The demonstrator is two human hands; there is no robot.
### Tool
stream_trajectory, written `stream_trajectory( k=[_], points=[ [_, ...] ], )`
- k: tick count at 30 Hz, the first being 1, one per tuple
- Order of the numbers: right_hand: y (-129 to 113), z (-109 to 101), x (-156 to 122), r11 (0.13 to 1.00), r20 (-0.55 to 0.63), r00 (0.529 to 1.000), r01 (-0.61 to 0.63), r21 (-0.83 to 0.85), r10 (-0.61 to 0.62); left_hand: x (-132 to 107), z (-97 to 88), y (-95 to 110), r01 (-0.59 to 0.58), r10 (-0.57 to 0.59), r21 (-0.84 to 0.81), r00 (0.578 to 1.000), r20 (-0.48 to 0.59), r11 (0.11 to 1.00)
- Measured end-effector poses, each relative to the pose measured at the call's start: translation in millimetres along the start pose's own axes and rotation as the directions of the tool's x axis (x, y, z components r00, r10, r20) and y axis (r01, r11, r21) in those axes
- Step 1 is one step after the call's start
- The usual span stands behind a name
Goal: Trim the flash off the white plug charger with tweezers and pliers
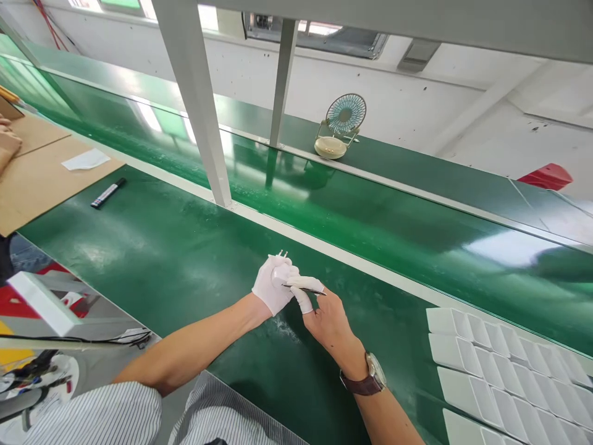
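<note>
My left hand [269,290], in a white glove, is closed around a small white power plug [280,276] with two prongs pointing away from me. In my right hand [327,318] I grip a thin dark pointed tool [308,289], perhaps tweezers, between thumb and forefinger, which wear white finger covers. The tool's tip is at the white plug, though the glove and the plug's pale colour blend together there. Both hands meet above the green worktop [176,259].
White trays [500,371] with compartments lie in rows at the right. A marker [108,193] and cardboard [50,179] with a white paper piece [86,159] are at the left. A grey post [199,105] rises at the belt's edge; a small fan [340,127] stands beyond.
</note>
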State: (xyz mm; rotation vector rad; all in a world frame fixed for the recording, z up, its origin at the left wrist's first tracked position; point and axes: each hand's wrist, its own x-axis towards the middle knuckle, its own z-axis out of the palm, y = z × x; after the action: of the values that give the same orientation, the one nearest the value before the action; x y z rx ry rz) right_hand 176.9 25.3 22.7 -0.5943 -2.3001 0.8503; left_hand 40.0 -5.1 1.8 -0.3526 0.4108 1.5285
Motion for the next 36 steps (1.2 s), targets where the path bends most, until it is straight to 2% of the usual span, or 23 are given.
stream_trajectory(
  k=[8,10,14,17,25,30,36],
  points=[
    [3.9,0.1,3.7,0.999,0.01,0.999,-0.033,0.027,0.033,0.9,5.3,3.6,-0.063,0.064,0.041,0.998,-0.022,0.997],
    [0.0,-6.3,4.9,0.998,-0.006,0.999,-0.05,0.047,0.05,0.3,8.3,7.8,-0.064,0.065,0.028,0.998,-0.017,0.998],
    [-12.0,-27.0,5.3,0.997,-0.127,0.989,-0.067,0.039,0.071,-1.7,12.3,14.7,-0.034,0.034,-0.044,0.999,0.004,0.998],
    [-17.0,-35.8,5.5,0.999,-0.151,0.987,-0.049,0.021,0.052,-3.1,13.2,15.9,-0.023,0.024,-0.065,1.0,0.018,0.998],
    [-12.5,-19.3,8.4,0.999,-0.081,0.997,-0.007,0.038,0.01,-8.3,18.2,15.3,-0.022,0.022,-0.103,1.0,-0.005,0.994],
    [-8.8,-12.3,10.9,0.999,-0.055,0.998,0.039,0.032,-0.037,-7.7,16.7,15.1,-0.047,0.044,-0.068,0.998,-0.041,0.997],
    [-2.9,-6.7,10.7,0.997,-0.052,0.996,0.069,0.037,-0.067,-4.9,12.7,12.7,-0.036,0.036,-0.016,0.999,-0.02,0.999]
  ],
)
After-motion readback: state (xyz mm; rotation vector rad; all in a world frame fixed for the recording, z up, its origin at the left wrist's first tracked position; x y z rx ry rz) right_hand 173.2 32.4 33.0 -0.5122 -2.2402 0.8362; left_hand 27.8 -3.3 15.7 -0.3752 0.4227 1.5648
